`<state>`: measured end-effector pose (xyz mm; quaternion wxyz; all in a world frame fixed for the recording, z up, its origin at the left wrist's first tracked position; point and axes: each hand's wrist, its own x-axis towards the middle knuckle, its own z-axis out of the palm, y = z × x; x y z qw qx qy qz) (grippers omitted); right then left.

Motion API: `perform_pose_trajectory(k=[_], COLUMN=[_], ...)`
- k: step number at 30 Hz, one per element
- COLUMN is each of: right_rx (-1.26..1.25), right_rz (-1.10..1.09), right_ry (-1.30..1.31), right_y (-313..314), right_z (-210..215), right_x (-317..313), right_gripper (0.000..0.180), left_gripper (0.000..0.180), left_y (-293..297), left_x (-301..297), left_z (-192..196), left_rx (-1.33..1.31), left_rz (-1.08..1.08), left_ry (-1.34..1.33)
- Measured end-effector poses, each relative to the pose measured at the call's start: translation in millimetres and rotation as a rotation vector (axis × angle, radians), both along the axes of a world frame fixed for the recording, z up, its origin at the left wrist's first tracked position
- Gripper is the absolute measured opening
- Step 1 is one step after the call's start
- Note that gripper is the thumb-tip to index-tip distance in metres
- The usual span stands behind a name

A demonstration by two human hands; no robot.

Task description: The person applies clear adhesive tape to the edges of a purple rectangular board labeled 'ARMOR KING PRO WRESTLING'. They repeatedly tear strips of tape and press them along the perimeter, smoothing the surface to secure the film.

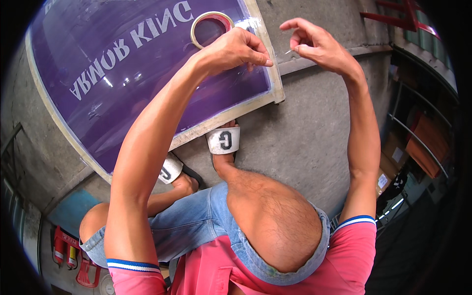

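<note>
My left hand (pixel 240 50) is over the right side of a framed purple screen (pixel 147 105), which carries pale mirrored lettering. Its fingers curl under with the thumb pointing right; whatever they may grip is hidden beneath. Beside its knuckles a tape roll (pixel 193 33) with a pinkish-red inner ring shows on the screen, partly covered by the hand. Past the frame's right edge, my right hand (pixel 322 49) hangs over the floor. Its thumb and a curled finger pinch a thin whitish sliver (pixel 288 52), while the index finger reaches out to the left.
The screen's pale frame (pixel 223 115) ends near my feet in white slides (pixel 223 140). Grey concrete floor (pixel 314 123) lies to the right. Cardboard boxes (pixel 393 156) and metal rails stand at far right, a red metal stand (pixel 405 17) at upper right, fire extinguishers (pixel 59 248) at lower left.
</note>
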<state>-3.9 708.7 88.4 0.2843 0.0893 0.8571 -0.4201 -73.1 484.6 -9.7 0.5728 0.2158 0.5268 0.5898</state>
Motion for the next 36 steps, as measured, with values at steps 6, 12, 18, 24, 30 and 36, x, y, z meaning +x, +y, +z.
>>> perform_pose_trajectory(k=[6, 12, 18, 24, 30, 36], right_rx=[-0.228, -0.968, -1.275, -1.286, -1.290, -1.285], right_rz=[-0.569, -0.883, -0.957, -0.874, -0.942, -0.951], right_ry=[0.195, -0.320, -0.353, -0.321, -0.234, -0.156], right_y=[28.1, -22.1, -48.6, -25.3, -25.9, -28.5], right_z=[-5.9, -60.9, -82.0, -77.1, -67.0, -65.8], right_x=[10.6, 69.4, 80.5, 71.3, 62.1, 61.3], right_gripper=[0.032, 0.057, 0.068, 0.075, 0.056, 0.039], left_gripper=[0.017, 0.017, 0.017, 0.017, 0.016, 0.018], left_y=[1.5, -7.3, -3.7, -2.9, -3.1, -3.7], left_x=[1.0, -10.2, -10.2, -10.9, -11.3, -11.1], left_z=[-6.1, -0.9, -7.4, -4.7, -0.8, 0.0], left_rx=[0.027, 0.079, 0.093, 0.053, 0.032, 0.054], left_rz=[-0.060, -0.075, -0.062, -0.091, -0.101, -0.091], left_ry=[0.063, -0.143, -0.219, -0.195, -0.129, -0.117])
